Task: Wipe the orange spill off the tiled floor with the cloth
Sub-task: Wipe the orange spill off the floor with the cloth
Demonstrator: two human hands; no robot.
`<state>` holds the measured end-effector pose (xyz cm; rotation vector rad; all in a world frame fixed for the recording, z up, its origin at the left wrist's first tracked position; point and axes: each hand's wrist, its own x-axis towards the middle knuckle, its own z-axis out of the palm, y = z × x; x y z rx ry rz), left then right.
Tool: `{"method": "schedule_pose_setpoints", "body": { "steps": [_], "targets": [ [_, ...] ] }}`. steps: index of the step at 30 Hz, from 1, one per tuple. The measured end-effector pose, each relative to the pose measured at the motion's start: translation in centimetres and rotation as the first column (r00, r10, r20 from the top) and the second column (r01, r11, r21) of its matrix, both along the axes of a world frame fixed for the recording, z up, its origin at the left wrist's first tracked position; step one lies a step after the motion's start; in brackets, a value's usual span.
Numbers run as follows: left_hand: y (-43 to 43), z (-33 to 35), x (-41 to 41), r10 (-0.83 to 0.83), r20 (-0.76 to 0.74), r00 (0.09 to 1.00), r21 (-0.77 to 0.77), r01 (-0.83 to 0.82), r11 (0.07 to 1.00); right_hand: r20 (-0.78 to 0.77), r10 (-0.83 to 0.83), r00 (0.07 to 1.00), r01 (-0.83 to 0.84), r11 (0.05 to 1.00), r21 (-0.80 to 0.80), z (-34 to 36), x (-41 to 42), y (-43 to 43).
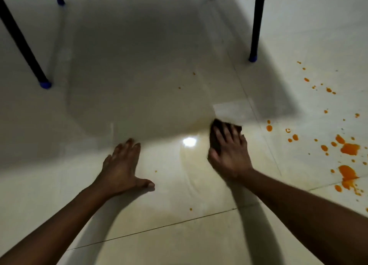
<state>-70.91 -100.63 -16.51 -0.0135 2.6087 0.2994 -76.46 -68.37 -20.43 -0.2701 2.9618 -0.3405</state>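
Wiping in hand, I judge: right hand [229, 155], grip spread, presses cloth [216, 137] on tiled floor [179, 235]; left hand [121, 165] splayed flat. Orange spill [349, 149] lies well apart rightward; next stroke must reach it.

The floor [179, 244] is glossy cream tile crossed by thin dark grout lines, with a pale yellowish smear around the cloth [216, 139], which is dark brown. The spill [349, 148] is bright orange, in blots and scattered flecks. The legs [257, 21] are black with blue caps [252, 59].
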Motion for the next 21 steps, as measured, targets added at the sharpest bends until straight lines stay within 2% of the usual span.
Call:
{"method": "schedule_pose_setpoints", "body": {
  "steps": [1,2,5,7,9,10,11,13,14,15,16,18,19,20,21],
  "targets": [
    [-0.9,-0.3,0.2,0.032,-0.02,0.999,-0.007,-0.032,0.999,-0.017,-0.051,0.999,0.051,0.999,-0.019,0.2,-2.2,-3.0],
    [-2.1,-0.7,0.7,0.065,-0.049,0.997,-0.015,-0.066,0.998,-0.04,-0.021,0.999,0.02,0.999,-0.037,0.2,-2.9,-7.1],
    [-4.8,-0.7,2.1,0.148,-0.114,0.982,-0.035,-0.153,0.988,-0.005,0.313,0.95,-0.312,0.944,-0.107,0.0,3.9,-14.5],
    [-6.2,-0.5,3.4,0.179,-0.118,0.977,-0.03,-0.183,0.983,0.013,0.527,0.85,-0.521,0.844,-0.124,0.3,10.0,-11.8],
    [-7.0,-0.9,4.2,0.155,-0.12,0.981,-0.028,-0.159,0.987,-0.029,0.664,0.747,-0.664,0.744,-0.077,-0.1,10.3,-8.1],
    [-7.2,-1.2,4.4,0.144,-0.121,0.982,-0.025,-0.148,0.989,-0.035,0.658,0.753,-0.658,0.751,-0.041,-0.8,8.7,-7.6],
    [-7.0,-1.4,4.3,0.134,-0.116,0.984,-0.019,-0.137,0.99,-0.04,0.574,0.818,-0.575,0.817,-0.025,-1.0,6.4,-8.2],
    [-7.0,-1.8,4.3,0.137,-0.138,0.981,-0.026,-0.142,0.99,-0.026,0.306,0.952,-0.307,0.95,-0.061,-0.4,3.0,-13.6],
    [-7.2,-2.0,4.2,0.134,-0.15,0.98,-0.029,-0.14,0.99,-0.026,0.259,0.965,-0.261,0.962,-0.087,0.0,3.1,-17.1],
    [-7.4,-2.0,4.2,0.127,-0.146,0.981,-0.031,-0.133,0.991,-0.016,0.304,0.952,-0.304,0.946,-0.112,0.1,4.6,-19.6],
    [-7.5,-1.9,4.0,0.123,-0.132,0.984,-0.034,-0.129,0.991,0.013,0.416,0.909,-0.411,0.902,-0.128,0.1,7.0,-20.7],
    [-7.6,-1.3,3.8,0.139,-0.116,0.984,-0.035,-0.144,0.989,0.036,0.633,0.773,-0.624,0.77,-0.13,0.4,11.9,-17.4],
    [-7.2,-1.2,3.8,0.158,-0.121,0.98,-0.031,-0.163,0.986,0.035,0.684,0.728,-0.676,0.726,-0.126,0.5,12.8,-14.0],
    [-6.7,-1.4,3.8,0.188,-0.133,0.973,-0.027,-0.193,0.981,0.007,0.699,0.715,-0.696,0.713,-0.09,0.3,12.2,-10.8],
    [-6.1,-1.6,3.9,0.22,-0.155,0.963,-0.028,-0.227,0.974,-0.007,0.67,0.742,-0.67,0.742,-0.042,-0.3,10.7,-8.3]
  ]
}}
